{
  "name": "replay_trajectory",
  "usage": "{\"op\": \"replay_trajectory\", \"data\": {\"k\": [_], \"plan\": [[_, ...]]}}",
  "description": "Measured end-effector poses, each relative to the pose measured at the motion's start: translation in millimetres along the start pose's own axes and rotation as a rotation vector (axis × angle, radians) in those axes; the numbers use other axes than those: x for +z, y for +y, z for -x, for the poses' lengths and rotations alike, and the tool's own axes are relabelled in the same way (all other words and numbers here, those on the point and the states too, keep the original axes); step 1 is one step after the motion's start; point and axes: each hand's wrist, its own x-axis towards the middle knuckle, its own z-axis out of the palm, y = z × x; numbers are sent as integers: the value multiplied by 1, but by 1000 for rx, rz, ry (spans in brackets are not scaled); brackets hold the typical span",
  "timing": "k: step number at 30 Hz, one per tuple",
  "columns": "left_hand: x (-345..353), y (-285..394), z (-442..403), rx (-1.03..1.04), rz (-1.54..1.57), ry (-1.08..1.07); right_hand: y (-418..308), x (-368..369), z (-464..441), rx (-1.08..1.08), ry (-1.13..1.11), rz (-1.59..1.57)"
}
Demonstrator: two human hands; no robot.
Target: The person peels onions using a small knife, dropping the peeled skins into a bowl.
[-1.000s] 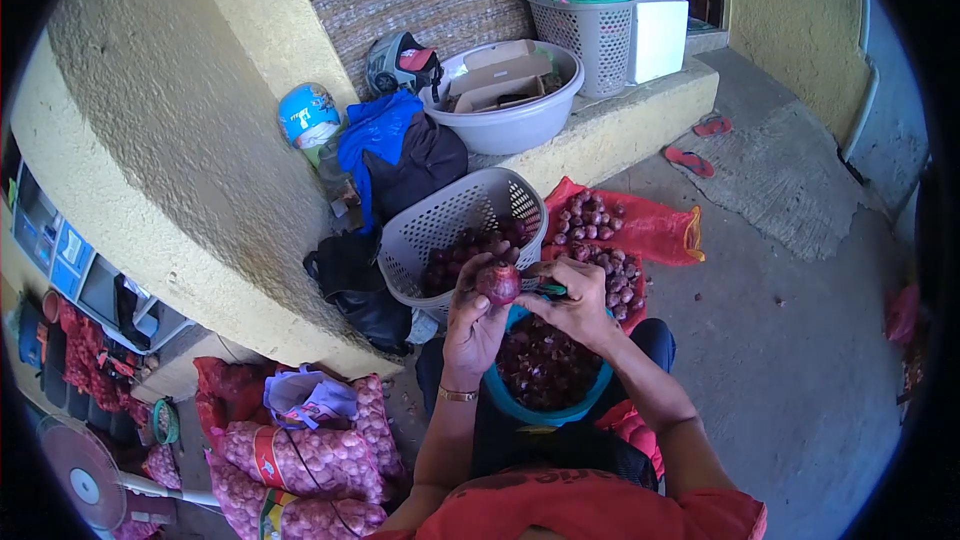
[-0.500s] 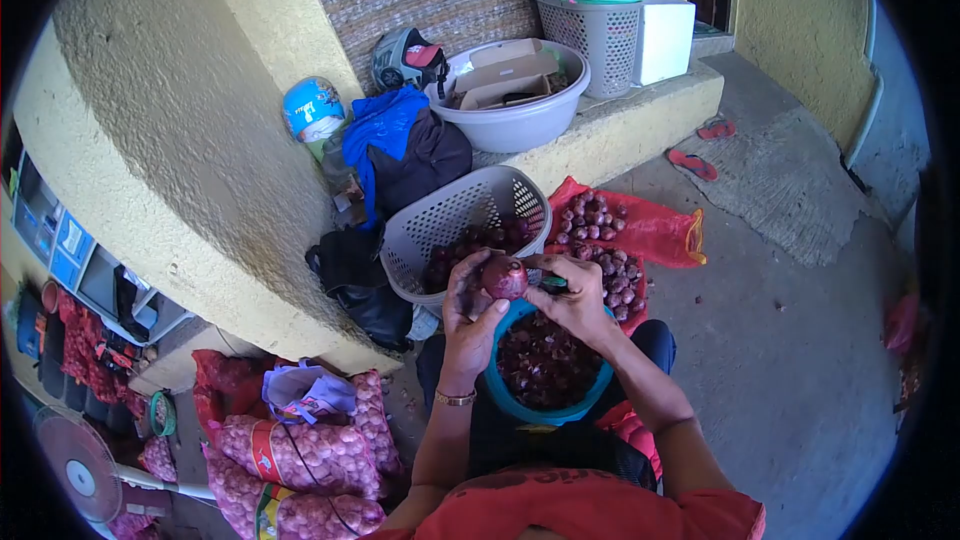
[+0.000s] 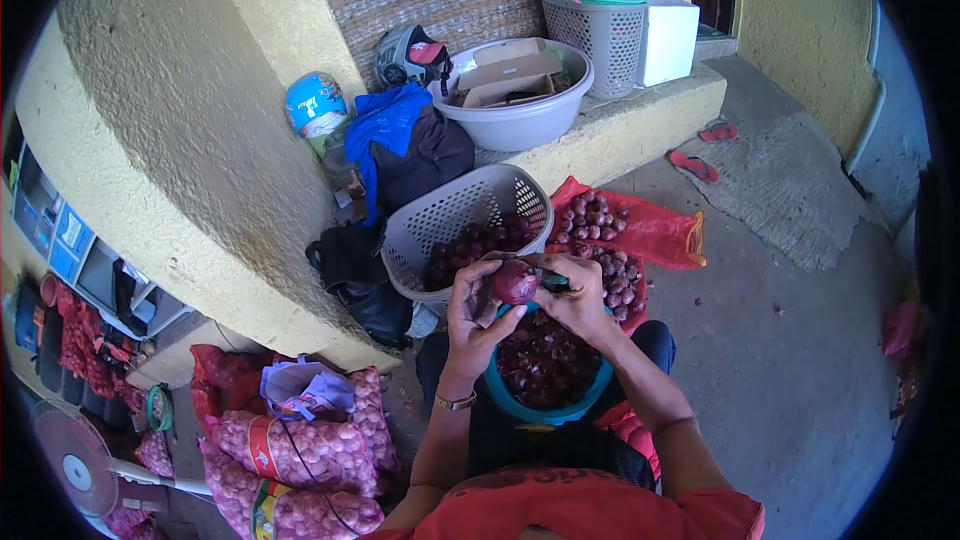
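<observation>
My left hand (image 3: 474, 318) is wrapped round a red onion (image 3: 515, 282), whose shiny purple side faces up. Close at its right, my right hand (image 3: 575, 295) grips a small green-handled tool (image 3: 553, 281); its blade is hidden. Below both hands a blue basin (image 3: 560, 414) holds dark onion skins (image 3: 545, 365). A grey perforated basket (image 3: 420, 222) with red onions in it stands just beyond my left hand. More onions (image 3: 592, 217) lie on a red mesh sack (image 3: 665, 234) beyond my right hand.
Full mesh sacks (image 3: 305, 455) of pale onions lie at the lower left, near a fan (image 3: 78, 470). A black bag (image 3: 362, 280) leans by the curved wall. On the ledge (image 3: 650, 112) are a large basin (image 3: 520, 130) and a tall basket (image 3: 610, 55). Slippers (image 3: 693, 166) lie on the floor.
The onion has turned in my left hand and shifted slightly to the right. The fingers of my left hand have changed position around it. My right hand stays beside it with the green-handled tool.
</observation>
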Motion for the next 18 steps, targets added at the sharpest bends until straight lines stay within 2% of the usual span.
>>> {"op": "replay_trajectory", "data": {"k": [3,5,9,11,18], "plan": [[2,1,-1,41,-40,-23,-1,1,0,0,19,-27],[4,1,-1,87,-47,12,-2,1,1,78,27,-61],[4,5,-1,106,-87,55,-5,-4,3,61,14,-65],[4,6,-2,126,-99,77,-7,-6,5,187,26,-68],[1,4,-4,204,-202,78,-11,-10,6,208,31,-185]]}}
